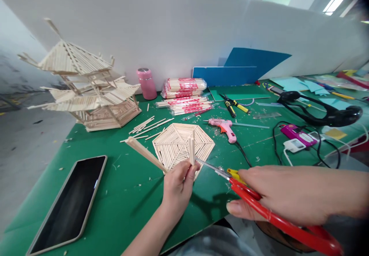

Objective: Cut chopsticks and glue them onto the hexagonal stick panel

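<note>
My left hand [179, 187] pinches a small upright bundle of thin wooden sticks [191, 148] between thumb and fingers. My right hand [285, 190] grips red-handled scissors [253, 198], whose silver blades point left, close to the bundle and my left fingertips. Whether the blades touch the sticks I cannot tell. Something yellow [235, 174] shows beside the scissors' pivot. Behind my left hand lies a flat many-sided panel of sticks [170, 144]. A thicker wooden strip [145, 153] slants up and left from near the hand; how its lower end is held or joined is hidden.
A stick pagoda [100, 94] stands at back left, near a pink bottle [147, 83]. Wrapped stick bundles [184, 87], loose sticks [144, 125], pliers [230, 108] and a pink glue gun [225, 128] with its cord lie beyond. A phone [69, 202] lies left, black glasses [319, 110] right.
</note>
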A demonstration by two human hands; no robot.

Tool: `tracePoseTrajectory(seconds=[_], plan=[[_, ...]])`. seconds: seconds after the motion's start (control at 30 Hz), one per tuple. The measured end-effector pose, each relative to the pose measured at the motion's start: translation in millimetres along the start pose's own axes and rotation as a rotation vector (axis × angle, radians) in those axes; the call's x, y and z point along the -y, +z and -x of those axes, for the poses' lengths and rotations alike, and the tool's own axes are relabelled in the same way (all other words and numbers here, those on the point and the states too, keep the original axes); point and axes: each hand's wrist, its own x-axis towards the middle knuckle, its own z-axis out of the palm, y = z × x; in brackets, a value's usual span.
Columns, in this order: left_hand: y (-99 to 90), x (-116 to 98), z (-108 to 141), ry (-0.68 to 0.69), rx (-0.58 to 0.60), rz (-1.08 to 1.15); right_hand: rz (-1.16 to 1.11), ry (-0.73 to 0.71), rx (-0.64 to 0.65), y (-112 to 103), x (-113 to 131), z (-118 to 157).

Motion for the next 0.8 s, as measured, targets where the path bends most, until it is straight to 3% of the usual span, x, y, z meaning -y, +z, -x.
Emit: tracePoseTrajectory(seconds=[0.37, 0.7, 0.8], plan=[[-3.0, -0.6, -0.1, -0.081, 0.039, 0.048, 0.049, 0.033, -0.225, 15.0, 6.6, -8.1], [-4.8, 0.5, -1.6, -0.033, 0.037, 0.022, 0.071, -0.017, -0.213, 16.0, 3.7, -16.3], [-5.6, 0.3, -2.0, -0.023, 0.034, 0.027, 0.064, -0.014, -0.268, 22.7, 0.9, -19.7]])
